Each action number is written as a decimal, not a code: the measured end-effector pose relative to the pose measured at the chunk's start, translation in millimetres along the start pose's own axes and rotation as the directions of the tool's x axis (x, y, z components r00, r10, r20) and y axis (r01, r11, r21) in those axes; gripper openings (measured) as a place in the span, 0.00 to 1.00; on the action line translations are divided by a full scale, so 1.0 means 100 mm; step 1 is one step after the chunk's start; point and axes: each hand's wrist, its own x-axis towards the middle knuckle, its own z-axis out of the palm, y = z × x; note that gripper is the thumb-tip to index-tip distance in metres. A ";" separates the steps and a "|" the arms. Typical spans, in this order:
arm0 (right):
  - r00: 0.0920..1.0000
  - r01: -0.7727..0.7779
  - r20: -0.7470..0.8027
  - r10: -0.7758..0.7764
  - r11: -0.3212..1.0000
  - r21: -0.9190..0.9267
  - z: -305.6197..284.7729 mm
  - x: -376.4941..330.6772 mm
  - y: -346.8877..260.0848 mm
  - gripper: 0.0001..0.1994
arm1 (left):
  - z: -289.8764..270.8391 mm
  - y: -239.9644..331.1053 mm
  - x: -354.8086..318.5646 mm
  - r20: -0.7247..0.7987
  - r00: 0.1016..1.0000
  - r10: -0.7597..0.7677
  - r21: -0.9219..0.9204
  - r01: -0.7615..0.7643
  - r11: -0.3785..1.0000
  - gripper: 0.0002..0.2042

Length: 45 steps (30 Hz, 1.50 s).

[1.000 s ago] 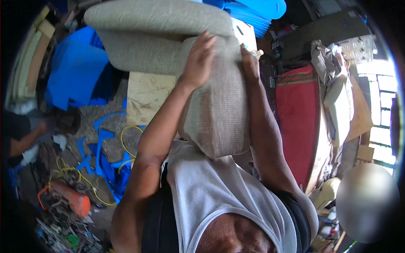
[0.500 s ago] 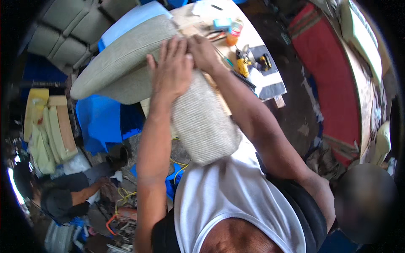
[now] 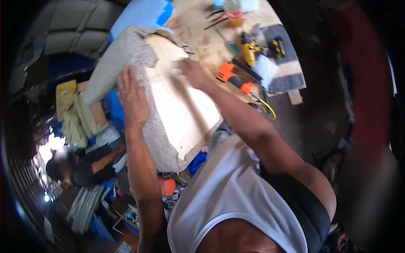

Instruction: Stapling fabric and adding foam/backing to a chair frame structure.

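A grey ribbed upholstered piece (image 3: 162,139) stands in front of me, its pale, bare board-like side (image 3: 175,111) facing up and the fabric wrapped along its left edge. My left hand (image 3: 136,101) lies flat along that fabric edge, fingers stretched out. Over the far part of the pale side is my right hand (image 3: 196,74), somewhat blurred, with its fingers curled in. Whatever they hold, if anything, cannot be made out. Another part covered in grey fabric (image 3: 112,63) extends to the far left, with loose cloth (image 3: 143,52) bunched near the pale board.
On the wooden table (image 3: 190,21) are an orange air tool (image 3: 232,76) with a yellow hose (image 3: 270,110), a yellow drill (image 3: 249,52), a bottle (image 3: 233,12) and hand tools. A person (image 3: 90,162) sits low at the left. Red upholstery (image 3: 365,63) stands at the right.
The upholstered piece has turned over, so its pale side shows instead of ribbed fabric. My hands have moved apart, the left toward its left edge. The orange air tool has come into sight.
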 end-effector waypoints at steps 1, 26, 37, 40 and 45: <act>0.866 -0.478 0.105 0.489 0.871 -0.113 -0.38 -0.11 0.01 0.20 | -0.02 -0.04 -0.04 -0.011 1.000 -0.022 -0.003 0.022 1.000 0.26; 0.776 -0.370 0.473 0.417 0.908 -0.194 -1.45 -0.03 -0.38 0.28 | -0.12 0.19 -0.03 0.046 0.993 -0.109 -0.022 0.110 0.994 0.34; 0.924 0.004 0.374 -0.080 0.980 0.199 -1.11 0.76 -0.72 0.28 | -0.07 0.14 -0.05 0.021 0.997 -0.078 -0.087 0.080 0.993 0.38; 0.912 0.023 0.403 -0.073 0.991 0.129 -1.06 0.84 -0.66 0.28 | -0.08 0.17 -0.04 0.017 0.998 -0.066 -0.094 0.067 0.993 0.38; 0.854 -0.092 0.515 0.069 0.996 0.019 -0.91 0.93 -0.64 0.30 | -0.07 0.13 -0.04 0.027 0.997 -0.065 -0.069 0.067 0.995 0.39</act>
